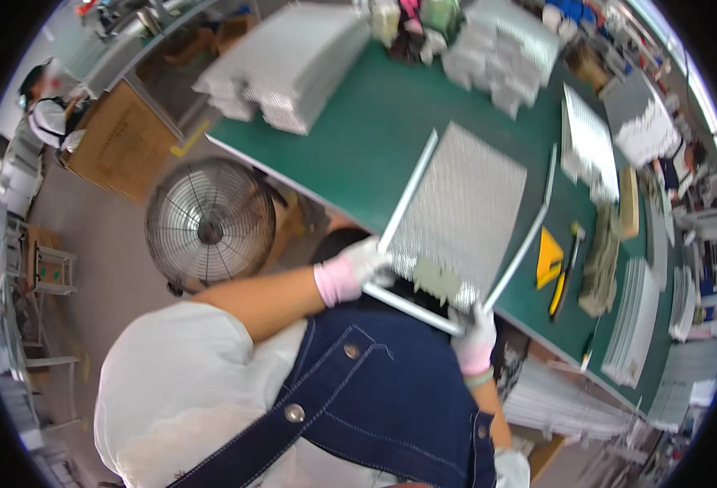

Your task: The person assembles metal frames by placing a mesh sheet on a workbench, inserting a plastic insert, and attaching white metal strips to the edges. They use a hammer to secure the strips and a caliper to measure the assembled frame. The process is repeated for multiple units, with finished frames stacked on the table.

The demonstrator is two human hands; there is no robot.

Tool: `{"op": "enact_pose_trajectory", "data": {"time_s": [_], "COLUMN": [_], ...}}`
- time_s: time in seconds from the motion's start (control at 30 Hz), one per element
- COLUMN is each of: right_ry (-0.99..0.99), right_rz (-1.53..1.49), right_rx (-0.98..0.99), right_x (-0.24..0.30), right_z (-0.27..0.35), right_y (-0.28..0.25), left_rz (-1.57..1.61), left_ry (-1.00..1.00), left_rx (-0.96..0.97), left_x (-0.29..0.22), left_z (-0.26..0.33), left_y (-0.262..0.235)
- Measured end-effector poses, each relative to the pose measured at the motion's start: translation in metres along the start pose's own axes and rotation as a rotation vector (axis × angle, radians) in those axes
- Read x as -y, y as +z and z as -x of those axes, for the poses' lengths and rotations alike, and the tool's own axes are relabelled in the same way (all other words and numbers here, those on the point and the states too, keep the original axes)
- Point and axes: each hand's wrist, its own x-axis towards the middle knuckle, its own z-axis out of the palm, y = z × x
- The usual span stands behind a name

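Observation:
A silver-grey mesh panel (466,199) lies on the green table in front of me, with a torn pale green patch (437,279) near its close edge. White strips joined as a frame (410,189) run along its left, near and right sides. In a white and pink glove, my left hand (357,268) is closed around the frame's near left corner. My right hand (476,340), gloved alike, grips the near right corner, where the right strip (514,264) meets the near one. Another white strip (550,175) extends beyond the right one.
Stacks of silver panels (293,61) stand on the far side of the green table (350,154). A hammer (568,268) and a yellow triangular piece (549,257) lie at right, by bundled strips (601,260). A floor fan (210,232) stands left. Other people work farther off.

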Motion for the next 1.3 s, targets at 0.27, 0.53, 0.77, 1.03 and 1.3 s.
{"op": "enact_pose_trajectory", "data": {"time_s": [0.27,0.53,0.77,1.03,1.3], "right_ry": [0.305,0.371,0.312,0.402,0.381], "right_rz": [-0.746,-0.598,-0.483,-0.657,-0.681], "right_rx": [-0.136,-0.206,-0.089,-0.193,-0.269], "right_x": [0.012,0.011,0.016,0.018,0.011], "right_z": [-0.007,-0.01,-0.004,-0.009,-0.015], "right_y": [0.01,0.014,0.005,0.01,0.013], "left_rz": [0.107,0.037,-0.254,0.151,0.029], "left_ry": [-0.056,-0.061,-0.006,0.079,-0.006], "left_rx": [-0.135,-0.207,-0.055,-0.137,-0.094], "left_x": [0.002,-0.006,-0.003,0.003,-0.007], "left_z": [0.008,0.012,0.01,0.005,0.006], "left_y": [0.011,0.022,0.005,0.019,0.024]}}
